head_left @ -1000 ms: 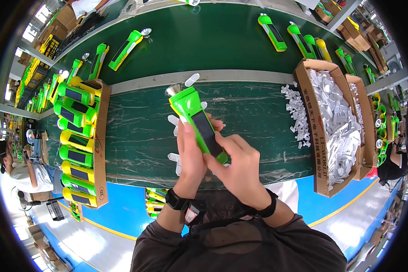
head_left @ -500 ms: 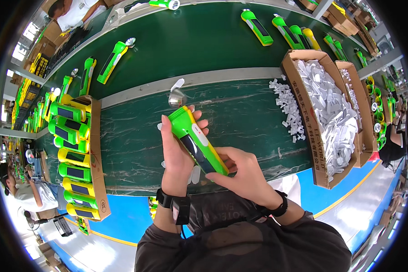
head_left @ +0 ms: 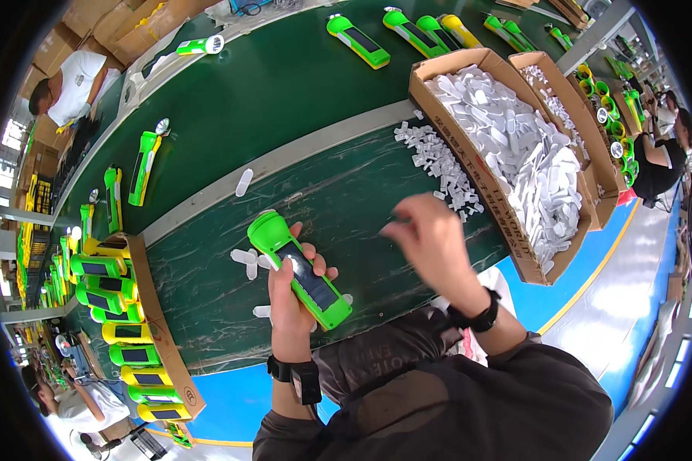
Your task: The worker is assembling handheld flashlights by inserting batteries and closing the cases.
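Observation:
My left hand (head_left: 288, 296) is wrapped round a green flashlight (head_left: 312, 286) with a dark panel on its upper face. The flashlight lies tilted over the bench, its wide head pointing away to the left and its tail near my body. My right hand (head_left: 430, 242) is off the flashlight, in the air to its right and just short of a heap of small white plastic pieces (head_left: 440, 163). Motion smears its fingers, so whether they pinch anything is unclear. Several oblong white plastic tabs (head_left: 244, 257) lie on the bench beside the flashlight's head.
A cardboard box (head_left: 488, 211) of white tabs stands at the right, with a second box (head_left: 603, 184) of smaller pieces beside it. On the left, a carton (head_left: 161, 323) holds stacked green and yellow flashlights. More flashlights (head_left: 357, 42) rest on the green surface beyond the metal strip (head_left: 300, 150).
My right hand has let go of the flashlight and moved right, toward the white pieces. The flashlight has turned in my left hand, its panel now facing up. The whole view has shifted.

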The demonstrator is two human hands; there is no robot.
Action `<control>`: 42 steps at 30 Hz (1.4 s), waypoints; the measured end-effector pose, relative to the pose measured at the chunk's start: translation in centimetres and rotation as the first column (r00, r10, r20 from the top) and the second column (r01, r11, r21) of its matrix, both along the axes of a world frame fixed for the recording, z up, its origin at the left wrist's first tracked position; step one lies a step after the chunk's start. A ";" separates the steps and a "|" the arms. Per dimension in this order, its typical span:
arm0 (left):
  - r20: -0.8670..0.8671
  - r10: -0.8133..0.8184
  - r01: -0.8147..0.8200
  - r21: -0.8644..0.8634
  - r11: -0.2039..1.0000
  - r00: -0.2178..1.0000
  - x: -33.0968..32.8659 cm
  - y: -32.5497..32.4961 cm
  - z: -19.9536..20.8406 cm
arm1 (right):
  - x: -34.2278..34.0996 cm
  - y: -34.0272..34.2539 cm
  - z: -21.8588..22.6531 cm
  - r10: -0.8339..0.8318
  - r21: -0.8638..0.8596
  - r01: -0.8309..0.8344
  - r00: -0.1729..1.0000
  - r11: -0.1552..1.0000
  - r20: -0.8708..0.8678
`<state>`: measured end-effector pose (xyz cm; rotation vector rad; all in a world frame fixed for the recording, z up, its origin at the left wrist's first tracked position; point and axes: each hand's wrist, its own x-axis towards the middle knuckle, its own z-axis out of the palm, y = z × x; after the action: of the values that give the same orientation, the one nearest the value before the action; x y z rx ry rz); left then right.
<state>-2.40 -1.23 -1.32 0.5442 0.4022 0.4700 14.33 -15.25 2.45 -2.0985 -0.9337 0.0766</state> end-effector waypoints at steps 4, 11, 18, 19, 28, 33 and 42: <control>-0.040 -0.041 0.041 -0.001 0.999 0.998 0.0 0.3 0.8 | 4.9 -3.3 -2.6 -0.128 -0.140 0.167 0.960 0.976 0.251; -0.207 -0.049 0.073 0.108 0.992 0.977 1.0 -0.1 2.6 | 6.1 -3.1 -4.6 -0.062 -0.131 0.120 0.924 0.984 0.377; -0.413 0.197 0.031 0.483 0.875 0.889 1.8 -0.8 2.5 | 2.5 1.2 -1.1 0.420 0.450 0.007 0.349 0.893 -0.838; -0.413 0.200 0.028 0.484 0.875 0.888 1.8 -0.8 2.6 | 2.3 1.9 -1.3 0.498 0.509 -0.002 0.201 0.861 -0.843; -0.434 0.463 0.158 0.838 0.522 0.773 1.1 -0.3 1.8 | -2.4 7.3 -1.5 0.456 0.453 -0.119 0.445 0.883 -0.771; -0.403 0.536 0.161 0.883 0.441 0.741 1.0 -0.3 1.2 | -4.7 8.3 -2.4 0.426 0.439 -0.113 0.541 0.891 -0.725; -0.268 0.642 0.160 0.962 0.223 0.718 1.1 -0.4 1.0 | -6.1 8.8 -1.3 0.333 0.376 0.063 0.346 0.925 -0.877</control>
<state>-1.31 -1.67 -0.32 1.9859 0.8982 0.8827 8.18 -6.41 1.13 -1.2291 -0.3163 1.0437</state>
